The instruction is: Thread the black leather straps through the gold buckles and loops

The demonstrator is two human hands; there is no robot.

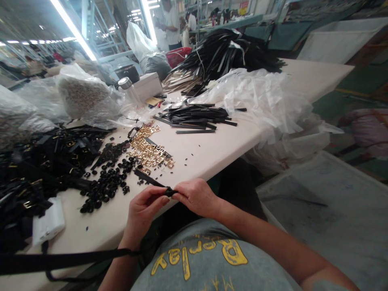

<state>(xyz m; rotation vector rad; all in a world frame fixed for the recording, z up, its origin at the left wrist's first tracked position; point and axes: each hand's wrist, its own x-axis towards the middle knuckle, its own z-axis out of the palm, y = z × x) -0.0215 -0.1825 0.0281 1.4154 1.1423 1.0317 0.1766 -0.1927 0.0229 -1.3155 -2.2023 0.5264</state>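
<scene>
A narrow black strap (150, 178) is pinched between my two hands at the table's front edge. My left hand (145, 206) grips it with thumb and fingertips, and the strap's free end points up and left over the table. Close beside it, my right hand (197, 197) is closed on the strap's near end. A small dark piece sits on the strap between the fingertips; too little of it shows to name it. Just beyond lie gold buckles (150, 151) in a loose heap. Small black rings (106, 182) are piled left of my left hand.
Finished-looking black straps with buckles (69, 149) form a big heap at left, by a white box (50, 220). Loose black strips (197, 115) lie farther back. Clear plastic sheeting (257, 95) hangs over the right edge. A lidded jar (129, 89) stands behind. People stand in the background.
</scene>
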